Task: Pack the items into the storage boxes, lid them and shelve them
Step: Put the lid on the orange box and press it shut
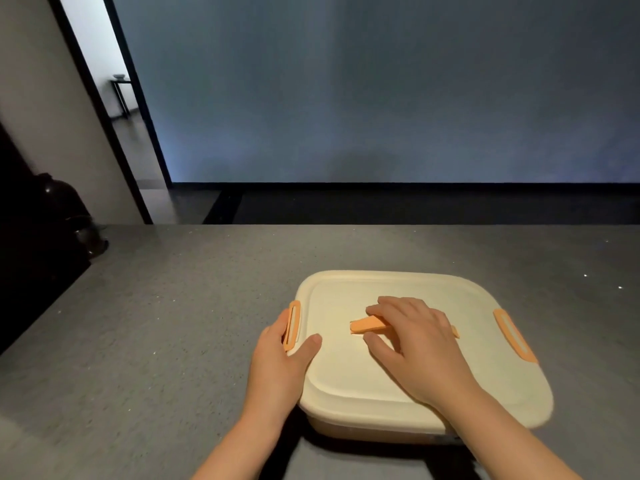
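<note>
Box (381,429) lidded, sitting on table (156,323) near front edge. Lidding step, by the look of it. Left hand (280,355) curled round orange clip (292,325) at lid's (346,368) left edge; right hand (415,337) gripping orange handle (367,325) at lid's centre. Next, probably: press left clip shut, then right clip (514,336); afterwards lift to shelve.

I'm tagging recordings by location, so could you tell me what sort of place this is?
Probably a home or flat interior. A speckled grey countertop bears a lidded storage box, a doorway opens onto a room with a small side table, and a dark wall panel stands beyond.
</note>
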`<state>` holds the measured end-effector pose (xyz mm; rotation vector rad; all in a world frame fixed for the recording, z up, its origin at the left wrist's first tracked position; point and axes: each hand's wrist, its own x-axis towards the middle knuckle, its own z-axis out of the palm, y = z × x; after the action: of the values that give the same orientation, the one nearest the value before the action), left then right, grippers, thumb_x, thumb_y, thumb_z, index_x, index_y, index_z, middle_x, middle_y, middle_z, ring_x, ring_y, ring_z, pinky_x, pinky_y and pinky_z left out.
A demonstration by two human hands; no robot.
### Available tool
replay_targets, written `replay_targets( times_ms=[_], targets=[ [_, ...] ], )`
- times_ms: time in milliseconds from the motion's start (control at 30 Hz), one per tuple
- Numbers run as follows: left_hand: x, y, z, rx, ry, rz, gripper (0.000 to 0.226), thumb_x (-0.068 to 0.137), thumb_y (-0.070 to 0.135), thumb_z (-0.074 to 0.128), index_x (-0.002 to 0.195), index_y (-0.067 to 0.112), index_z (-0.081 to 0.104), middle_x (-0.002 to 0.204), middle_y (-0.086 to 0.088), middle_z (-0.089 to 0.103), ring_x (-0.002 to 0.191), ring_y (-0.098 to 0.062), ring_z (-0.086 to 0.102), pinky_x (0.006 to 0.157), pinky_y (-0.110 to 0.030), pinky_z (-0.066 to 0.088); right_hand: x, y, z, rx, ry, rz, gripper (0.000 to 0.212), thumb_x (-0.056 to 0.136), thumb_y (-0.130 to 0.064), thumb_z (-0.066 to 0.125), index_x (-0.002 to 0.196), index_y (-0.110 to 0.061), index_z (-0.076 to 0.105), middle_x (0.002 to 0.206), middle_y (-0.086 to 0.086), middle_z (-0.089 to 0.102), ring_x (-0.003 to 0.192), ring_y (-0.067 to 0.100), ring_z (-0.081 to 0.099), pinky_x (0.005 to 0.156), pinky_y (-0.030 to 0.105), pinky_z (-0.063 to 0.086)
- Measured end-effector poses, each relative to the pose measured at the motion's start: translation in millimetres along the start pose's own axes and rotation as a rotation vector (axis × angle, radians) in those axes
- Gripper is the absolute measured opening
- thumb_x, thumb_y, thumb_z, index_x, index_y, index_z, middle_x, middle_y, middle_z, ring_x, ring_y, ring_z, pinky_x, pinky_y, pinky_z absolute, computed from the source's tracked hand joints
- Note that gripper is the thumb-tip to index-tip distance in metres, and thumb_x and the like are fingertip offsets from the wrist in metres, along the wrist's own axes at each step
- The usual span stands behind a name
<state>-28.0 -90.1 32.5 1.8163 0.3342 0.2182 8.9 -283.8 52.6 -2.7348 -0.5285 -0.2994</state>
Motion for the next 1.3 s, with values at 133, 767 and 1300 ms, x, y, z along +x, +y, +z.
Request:
replay_targets(
  times_ms=[133, 767, 1300],
  targets=[
    [2, -4, 0, 0.090, -0.011, 0.032, 0.055, 0.083, 0.026, 0.067, 0.135, 0.029, 0.048, 0.118, 0.008, 0.060, 0.106, -0.009, 0.058, 0.097, -0.036, 0.046, 0, 0, 1, 0.002, 0.008, -0.007, 0.035, 0.091, -0.051, 0.047, 0.123, -0.040, 0.053, 0.134, -0.023, 0.046, 0.128, 0.004, 0.034, 0.095, 0.022, 0.018],
    [-12, 9, 7, 0.458, 0.059, 0.199, 0.048, 0.090, 0.022, 0.057, 0.136, 0.024, 0.044, 0.138, 0.006, 0.038, 0.127, -0.013, 0.032, 0.102, -0.032, 0.031, -8, 8, -4, 0.116, 0.058, 0.030, 0.038, 0.094, -0.054, 0.033, 0.121, -0.038, 0.054, 0.124, -0.025, 0.053, 0.122, -0.002, 0.040, 0.112, 0.025, 0.008],
    [-32, 29, 54, 0.841, -0.147, 0.500, 0.070, 0.081, 0.062, 0.018, 0.146, 0.037, 0.020, 0.152, 0.018, 0.024, 0.138, -0.005, 0.024, 0.111, -0.023, 0.017, -47, 99, -33, 0.264, 0.028, 0.329, 0.049, 0.090, -0.051, 0.055, 0.137, -0.039, 0.046, 0.155, -0.019, 0.021, 0.144, 0.000, 0.008, 0.115, 0.023, 0.014]
  ],
)
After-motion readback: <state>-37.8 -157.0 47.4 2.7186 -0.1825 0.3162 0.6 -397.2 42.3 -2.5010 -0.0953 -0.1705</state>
